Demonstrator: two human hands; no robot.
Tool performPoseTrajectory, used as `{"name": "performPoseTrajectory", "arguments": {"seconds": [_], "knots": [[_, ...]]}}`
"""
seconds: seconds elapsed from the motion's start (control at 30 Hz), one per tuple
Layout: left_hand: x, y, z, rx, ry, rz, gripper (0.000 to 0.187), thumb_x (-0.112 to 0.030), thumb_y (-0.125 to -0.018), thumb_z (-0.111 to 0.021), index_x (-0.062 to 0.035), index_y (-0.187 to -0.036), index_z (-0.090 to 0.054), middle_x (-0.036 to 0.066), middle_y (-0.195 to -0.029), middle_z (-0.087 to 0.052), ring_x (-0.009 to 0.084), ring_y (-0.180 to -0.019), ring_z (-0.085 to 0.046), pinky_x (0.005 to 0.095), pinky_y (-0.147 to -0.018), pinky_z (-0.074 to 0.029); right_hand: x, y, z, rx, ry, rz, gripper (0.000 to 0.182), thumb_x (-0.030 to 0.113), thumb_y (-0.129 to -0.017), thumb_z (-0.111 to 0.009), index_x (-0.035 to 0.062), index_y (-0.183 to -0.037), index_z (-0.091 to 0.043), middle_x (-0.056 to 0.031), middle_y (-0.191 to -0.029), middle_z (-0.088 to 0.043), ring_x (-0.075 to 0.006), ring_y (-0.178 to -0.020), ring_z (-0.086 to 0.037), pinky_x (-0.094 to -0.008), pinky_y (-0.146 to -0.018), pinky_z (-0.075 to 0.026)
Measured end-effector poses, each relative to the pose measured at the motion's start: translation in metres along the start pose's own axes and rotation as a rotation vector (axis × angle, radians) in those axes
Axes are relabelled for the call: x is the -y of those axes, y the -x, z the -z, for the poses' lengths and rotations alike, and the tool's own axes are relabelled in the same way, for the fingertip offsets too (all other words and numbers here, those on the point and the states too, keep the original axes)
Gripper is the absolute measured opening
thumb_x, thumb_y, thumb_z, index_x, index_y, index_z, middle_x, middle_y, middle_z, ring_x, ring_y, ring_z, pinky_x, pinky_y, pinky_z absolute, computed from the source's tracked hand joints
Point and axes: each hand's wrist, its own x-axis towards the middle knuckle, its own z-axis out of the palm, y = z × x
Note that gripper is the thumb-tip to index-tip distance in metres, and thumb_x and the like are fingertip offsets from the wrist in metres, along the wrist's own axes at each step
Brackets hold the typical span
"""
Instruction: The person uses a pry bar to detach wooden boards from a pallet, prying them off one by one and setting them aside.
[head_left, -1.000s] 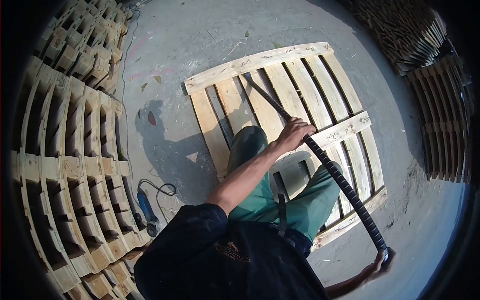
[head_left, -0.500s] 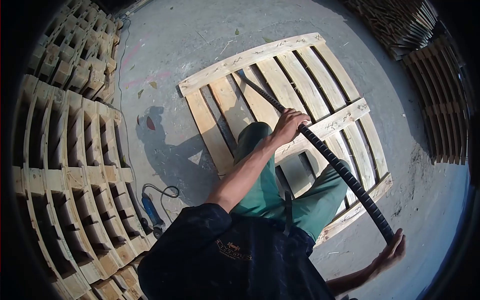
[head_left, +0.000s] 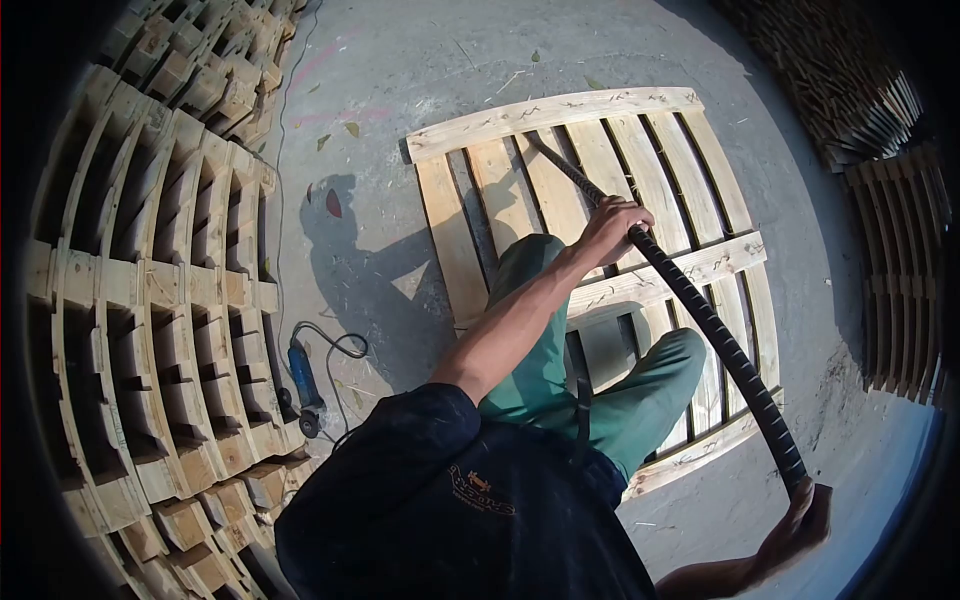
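A long black bar (head_left: 715,335) with ridged wrapping slants across a wooden pallet (head_left: 560,110) lying on the ground. My left hand (head_left: 615,225) is wrapped round the bar's middle, above the pallet's central board. At the bar's near end, low on the right, my right hand (head_left: 802,515) grips with its fingers bent. The bar's thin far tip rests at the slats just below the pallet's far board; its exact contact is too small to tell. My knees, in green trousers, are over the pallet's near part.
Stacked pallets (head_left: 150,285) line the left side. A blue power tool (head_left: 302,378) with a dark cable lies on the concrete (head_left: 400,60) beside them. More stacked pallets (head_left: 900,280) and a pile of wood pieces (head_left: 820,70) are on the right.
The view has shifted, so the pallet appears farther right and slightly lower. Both hands still hold the bar; the right hand and near end appear lower, with the right fingers more bent.
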Motion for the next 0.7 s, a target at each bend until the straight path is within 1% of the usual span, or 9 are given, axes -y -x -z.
{"name": "performPoseTrajectory", "arguments": {"seconds": [0.23,0.3,0.37,0.43,0.47,0.57,0.6,0.67,0.7], "knots": [[-0.001,-0.011,-0.003,-0.007,-0.014,0.022,0.011,-0.009,-0.074,-0.064,-0.0062,-0.085,-0.064,0.011,-0.076,-0.063,0.0282,-0.076,-0.058,0.0363,-0.072,-0.042,0.002,-0.027,0.017,0.089,0.061,0.118,0.046,0.039,-0.09,-0.052,-0.0006,-0.069,-0.046,-0.0064,-0.054,-0.035,-0.0158,-0.05,-0.03,-0.0336,-0.045,-0.024],[-0.005,-0.021,0.002,-0.005,-0.005,0.084,0.012,-0.01,-0.075,-0.064,-0.0055,-0.086,-0.064,0.012,-0.08,-0.064,0.0284,-0.078,-0.058,0.0363,-0.073,-0.042,0.004,-0.036,0.026,0.048,0.114,0.043,0.043,0.039,-0.088,-0.052,0.0017,-0.069,-0.048,-0.0046,-0.055,-0.037,-0.0144,-0.048,-0.034,-0.0305,-0.045,-0.026],[-0.009,-0.036,0.008,-0.023,-0.003,0.09,0.012,-0.011,-0.077,-0.064,-0.005,-0.087,-0.063,0.011,-0.08,-0.063,0.0283,-0.078,-0.057,0.0363,-0.074,-0.042,0.051,-0.071,0.024,-0.045,-0.034,0.281,0.054,0.051,-0.08,-0.062,-0.0001,-0.061,-0.064,-0.0035,-0.049,-0.055,-0.0115,-0.035,-0.046,-0.0238,-0.03,-0.032],[-0.012,-0.043,0.014,-0.033,0.011,0.168,0.012,-0.012,-0.078,-0.063,-0.0053,-0.087,-0.062,0.011,-0.079,-0.061,0.0283,-0.078,-0.056,0.0365,-0.075,-0.042,0.059,-0.094,0.023,-0.167,0.023,0.457,0.057,0.054,-0.08,-0.06,0.0004,-0.061,-0.064,-0.0033,-0.043,-0.051,-0.0118,-0.034,-0.045,-0.0236,-0.029,-0.031],[-0.012,-0.05,0.016,-0.087,0.018,0.149,0.012,-0.011,-0.078,-0.063,-0.0059,-0.088,-0.061,0.01,-0.073,-0.06,0.0276,-0.074,-0.056,0.0366,-0.073,-0.042,0.064,-0.107,0.024,-0.154,0.023,0.463,0.057,0.054,-0.08,-0.06,0.0004,-0.061,-0.064,-0.0033,-0.043,-0.051,-0.0118,-0.034,-0.045,-0.0236,-0.029,-0.031],[-0.003,-0.071,0.021,-0.134,0.095,0.206,0.011,-0.01,-0.078,-0.063,-0.007,-0.088,-0.061,0.009,-0.071,-0.059,0.0267,-0.072,-0.055,0.0362,-0.07,-0.042,0.087,-0.145,0.024,-0.265,0.078,0.612,0.06,0.056,-0.081,-0.057,0.0015,-0.057,-0.061,-0.0023,-0.042,-0.05,-0.0102,-0.03,-0.041,-0.0221,-0.027,-0.025],[-0.002,-0.078,0.024,-0.147,0.073,0.175,0.011,-0.009,-0.078,-0.063,-0.0081,-0.09,-0.061,0.008,-0.068,-0.058,0.0259,-0.069,-0.055,0.0355,-0.068,-0.043,0.092,-0.158,0.027,-0.221,0.083,0.605,0.058,0.054,-0.081,-0.059,0.0022,-0.056,-0.06,-0.001,-0.042,-0.049,-0.0105,-0.029,-0.039,-0.0226,-0.027,-0.024],[-0.004,-0.092,0.033,-0.082,0.103,0.248,0.011,-0.01,-0.081,-0.062,-0.0095,-0.092,-0.061,0.008,-0.073,-0.06,0.0237,-0.069,-0.056,0.0347,-0.066,-0.043,0.106,-0.182,0.04,-0.141,0.122,0.605,0.056,0.052,-0.082,-0.06,0.0029,-0.055,-0.059,0.0003,-0.042,-0.048,-0.0108,-0.028,-0.037,-0.0231,-0.026,-0.022],[-0.007,-0.098,0.036,-0.064,0.112,0.299,0.011,-0.011,-0.082,-0.061,-0.0099,-0.093,-0.061,0.008,-0.076,-0.061,0.0228,-0.07,-0.056,0.0346,-0.065,-0.044,0.114,-0.193,0.047,-0.022,0.105,0.515,0.048,0.045,-0.081,-0.064,0.0037,-0.056,-0.058,-0.0002,-0.043,-0.048,-0.0124,-0.029,-0.039,-0.0259,-0.028,-0.026]]}}
